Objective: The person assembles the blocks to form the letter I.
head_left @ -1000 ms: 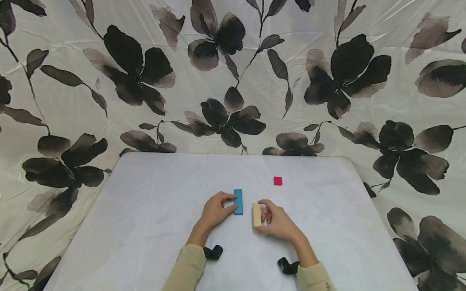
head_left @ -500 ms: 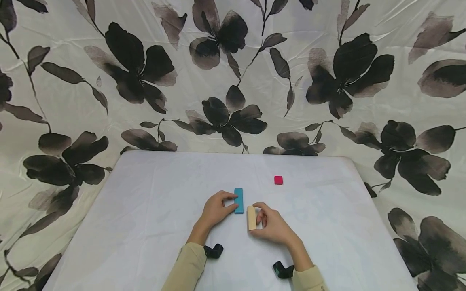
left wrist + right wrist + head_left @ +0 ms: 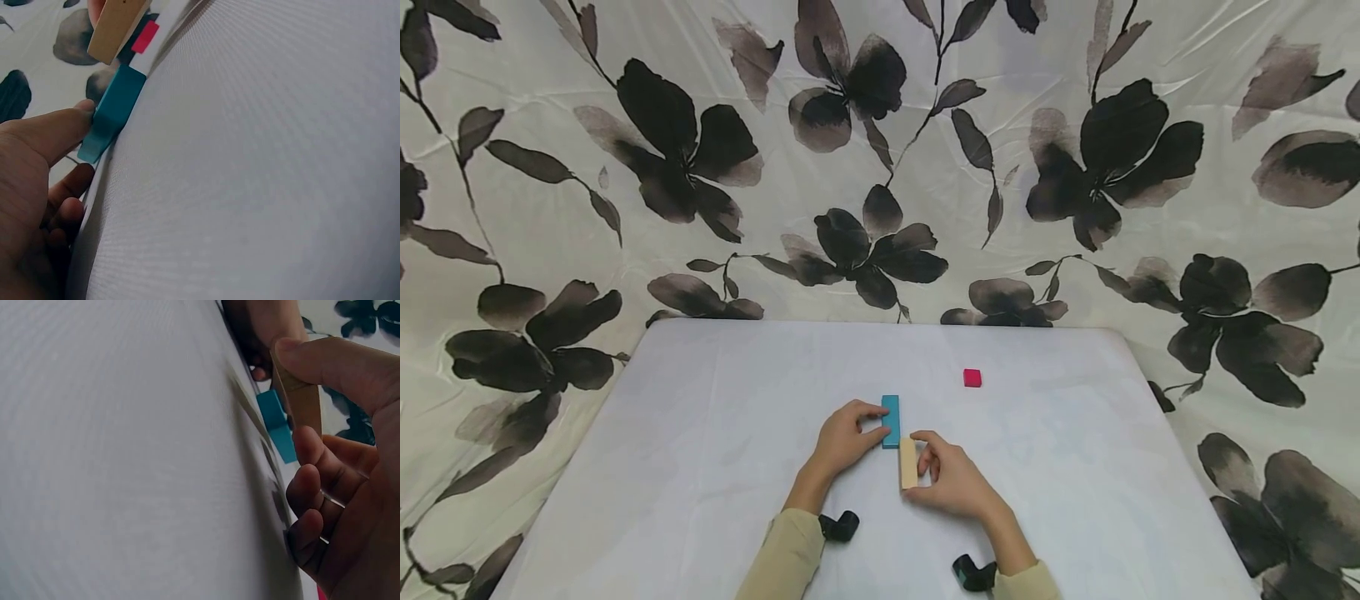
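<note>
A blue rectangular block [image 3: 891, 422] lies flat on the white table, its length running away from me. My left hand [image 3: 844, 435] holds its left side with thumb and index finger; the left wrist view shows the thumb against the blue block [image 3: 112, 115]. Between thumb and index finger, my right hand [image 3: 951, 477] pinches a pale wooden block [image 3: 908, 463] by its two ends. This wooden block [image 3: 303, 403] appears raised off the table, beside the near right corner of the blue one. Whether the two blocks touch, I cannot tell.
A small red cube [image 3: 972, 378] sits farther back, to the right of both hands. The white table [image 3: 737, 367] ends at a back edge, behind which hangs a floral cloth [image 3: 865, 250]. Black wrist cameras [image 3: 839, 527] jut inward from both sleeves.
My right hand has carried the wooden block leftward and toward me, close to the near end of the blue block. The left hand and blue block stay in place.
</note>
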The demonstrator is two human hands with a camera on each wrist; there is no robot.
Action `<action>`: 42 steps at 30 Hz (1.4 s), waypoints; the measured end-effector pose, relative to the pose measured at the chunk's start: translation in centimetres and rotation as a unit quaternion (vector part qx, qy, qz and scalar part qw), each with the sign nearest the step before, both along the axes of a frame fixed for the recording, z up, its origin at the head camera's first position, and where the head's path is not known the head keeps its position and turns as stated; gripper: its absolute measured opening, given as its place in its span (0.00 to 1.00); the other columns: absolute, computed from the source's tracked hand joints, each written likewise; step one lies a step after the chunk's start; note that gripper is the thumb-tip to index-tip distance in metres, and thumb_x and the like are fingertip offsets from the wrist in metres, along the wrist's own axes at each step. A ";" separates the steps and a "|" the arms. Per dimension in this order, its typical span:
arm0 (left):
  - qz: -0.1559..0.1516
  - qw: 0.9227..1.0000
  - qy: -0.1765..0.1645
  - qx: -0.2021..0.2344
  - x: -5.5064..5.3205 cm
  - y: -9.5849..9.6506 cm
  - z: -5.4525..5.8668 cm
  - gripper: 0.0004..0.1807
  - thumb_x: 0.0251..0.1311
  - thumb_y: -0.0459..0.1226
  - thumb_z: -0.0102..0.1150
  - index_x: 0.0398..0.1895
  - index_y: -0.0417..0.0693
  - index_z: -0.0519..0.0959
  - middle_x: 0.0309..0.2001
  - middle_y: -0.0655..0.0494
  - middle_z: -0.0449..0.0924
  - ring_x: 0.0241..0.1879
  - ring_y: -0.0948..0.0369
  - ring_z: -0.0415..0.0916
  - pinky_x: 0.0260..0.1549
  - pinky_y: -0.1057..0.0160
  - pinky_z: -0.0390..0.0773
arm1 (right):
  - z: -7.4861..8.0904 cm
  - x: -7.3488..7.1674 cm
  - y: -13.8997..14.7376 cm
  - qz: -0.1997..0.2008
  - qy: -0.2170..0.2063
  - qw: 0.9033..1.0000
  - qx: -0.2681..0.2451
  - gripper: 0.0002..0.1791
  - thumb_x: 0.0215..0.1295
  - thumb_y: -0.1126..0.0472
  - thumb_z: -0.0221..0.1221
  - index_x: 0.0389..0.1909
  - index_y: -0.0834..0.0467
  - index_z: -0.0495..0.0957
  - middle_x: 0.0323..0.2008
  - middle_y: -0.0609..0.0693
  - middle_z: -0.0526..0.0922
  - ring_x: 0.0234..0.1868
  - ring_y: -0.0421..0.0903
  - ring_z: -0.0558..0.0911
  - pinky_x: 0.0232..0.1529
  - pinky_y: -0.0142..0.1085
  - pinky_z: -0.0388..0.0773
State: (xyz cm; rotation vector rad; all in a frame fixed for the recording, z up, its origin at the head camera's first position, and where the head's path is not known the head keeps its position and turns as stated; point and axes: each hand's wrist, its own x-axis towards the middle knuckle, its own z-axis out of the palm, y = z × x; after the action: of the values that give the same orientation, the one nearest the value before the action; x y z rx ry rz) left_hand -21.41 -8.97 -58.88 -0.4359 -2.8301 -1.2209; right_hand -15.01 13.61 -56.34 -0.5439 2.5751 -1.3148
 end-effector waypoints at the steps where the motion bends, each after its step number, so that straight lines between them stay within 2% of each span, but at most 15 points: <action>1: 0.000 1.000 0.001 0.001 0.0 0.0 0.0 0.16 0.55 0.48 0.70 0.47 0.60 0.85 0.40 0.66 0.79 0.27 0.66 0.66 0.28 0.65 0.69 | 0.0 0.0 -0.1 0.000 0.001 1.000 0.000 0.42 0.47 0.50 0.75 0.63 0.52 0.68 0.32 0.44 0.77 0.24 0.39 0.71 0.27 0.33 0.70; 8: -0.004 1.000 0.004 0.000 0.1 0.0 0.3 0.16 0.56 0.48 0.69 0.48 0.60 0.86 0.39 0.66 0.79 0.26 0.66 0.66 0.27 0.65 0.68 | -0.1 0.1 -0.6 -0.004 0.009 1.000 0.010 0.42 0.46 0.50 0.75 0.63 0.53 0.68 0.32 0.43 0.77 0.24 0.38 0.71 0.27 0.32 0.69; 25: -0.001 1.000 0.015 0.004 -0.1 0.0 -0.3 0.16 0.54 0.49 0.71 0.47 0.61 0.86 0.38 0.68 0.79 0.25 0.67 0.66 0.25 0.66 0.68 | -0.3 0.3 -1.7 0.000 0.018 0.999 0.033 0.43 0.46 0.47 0.75 0.64 0.53 0.68 0.32 0.40 0.78 0.22 0.36 0.71 0.25 0.32 0.69; 42: -0.002 1.000 0.014 0.001 0.0 0.0 -0.2 0.16 0.54 0.49 0.70 0.47 0.61 0.86 0.38 0.68 0.79 0.24 0.67 0.65 0.25 0.66 0.68 | -0.5 0.3 -1.9 0.004 0.032 0.999 0.039 0.43 0.46 0.46 0.75 0.63 0.52 0.69 0.31 0.39 0.77 0.20 0.35 0.70 0.23 0.31 0.68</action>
State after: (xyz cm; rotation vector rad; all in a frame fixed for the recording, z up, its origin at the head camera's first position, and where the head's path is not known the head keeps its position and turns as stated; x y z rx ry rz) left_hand -21.44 -8.98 -59.04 -0.4537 -2.8062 -1.2088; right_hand -14.69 11.74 -56.83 -0.5909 2.6588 -1.2075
